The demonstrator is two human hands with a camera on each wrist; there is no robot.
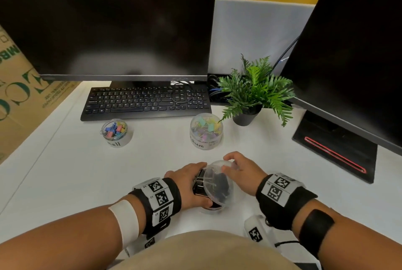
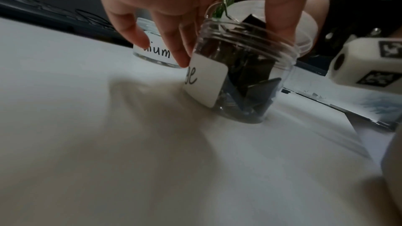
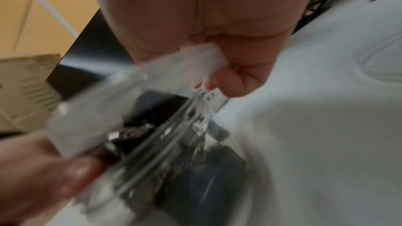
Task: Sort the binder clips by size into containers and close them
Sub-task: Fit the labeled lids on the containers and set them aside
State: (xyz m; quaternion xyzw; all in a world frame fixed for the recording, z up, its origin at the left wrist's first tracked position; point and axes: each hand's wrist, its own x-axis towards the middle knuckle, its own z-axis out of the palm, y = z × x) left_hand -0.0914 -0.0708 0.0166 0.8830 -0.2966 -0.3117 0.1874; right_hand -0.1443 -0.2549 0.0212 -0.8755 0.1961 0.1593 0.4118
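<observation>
A clear jar (image 2: 243, 82) of large black binder clips (image 2: 256, 73) stands on the white desk near its front edge. My left hand (image 1: 191, 185) grips the jar from the left, fingers curled round its wall. My right hand (image 1: 241, 172) holds a clear round lid (image 1: 217, 180) tilted over the jar's mouth; in the right wrist view the lid (image 3: 139, 95) is blurred. Further back stand a small jar (image 1: 116, 131) of small coloured clips and a medium jar (image 1: 206, 131) of pastel clips, both with lids on.
A black keyboard (image 1: 145, 101) lies behind the jars under a big monitor (image 1: 113, 19). A potted fern (image 1: 252, 93) and a second monitor (image 1: 352, 52) stand at the right. A cardboard box (image 1: 24, 95) leans at the left.
</observation>
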